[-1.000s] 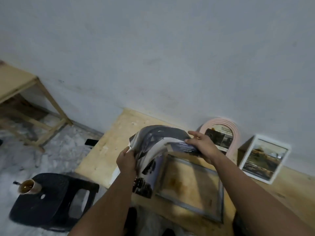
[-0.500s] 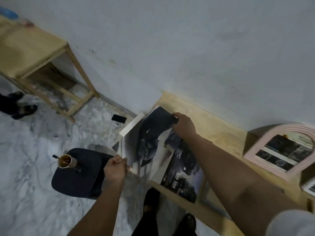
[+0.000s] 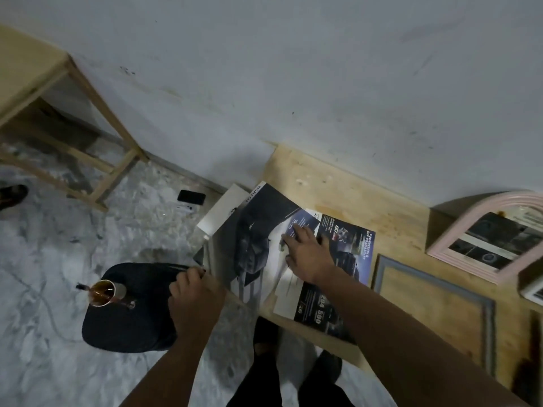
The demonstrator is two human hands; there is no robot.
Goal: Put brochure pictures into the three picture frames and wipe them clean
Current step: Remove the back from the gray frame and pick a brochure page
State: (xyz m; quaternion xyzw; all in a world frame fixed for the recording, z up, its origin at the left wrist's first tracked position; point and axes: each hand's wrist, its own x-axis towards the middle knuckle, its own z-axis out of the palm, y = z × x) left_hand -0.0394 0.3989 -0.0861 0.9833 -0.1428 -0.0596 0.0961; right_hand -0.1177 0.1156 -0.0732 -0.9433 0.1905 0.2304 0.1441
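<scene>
Head view only. Brochure (image 3: pixel 258 245) lay open on the left end of the wooden table (image 3: pixel 405 239), its left part hanging past the edge. My right hand (image 3: pixel 305 254) lay flat on the open pages, fingers spread, pressing down, gripping nothing. My left hand (image 3: pixel 194 292) pinched the brochure's left edge, fingers closed on the paper. Judged the pages light, glossy, floppy, easy to crease or tear; best held flat near the spine while 1 page is pulled from its outer edge. Grey frame (image 3: pixel 435 306) lay flat on the table just right of the brochure, empty as far as I could see. Pink arched frame (image 3: pixel 487 239) leaned at the wall with a picture inside; a white frame (image 3: pixel 533 290) was cut off at the right edge. Table top was bare pale wood, stained. Floor (image 3: pixel 73 230) was marbled grey; a black stool (image 3: pixel 132 312) held a cup (image 3: pixel 102 292) of brown drink. Phone (image 3: pixel 191 197) lay on the floor, wooden bench (image 3: pixel 58 98) at the wall.
</scene>
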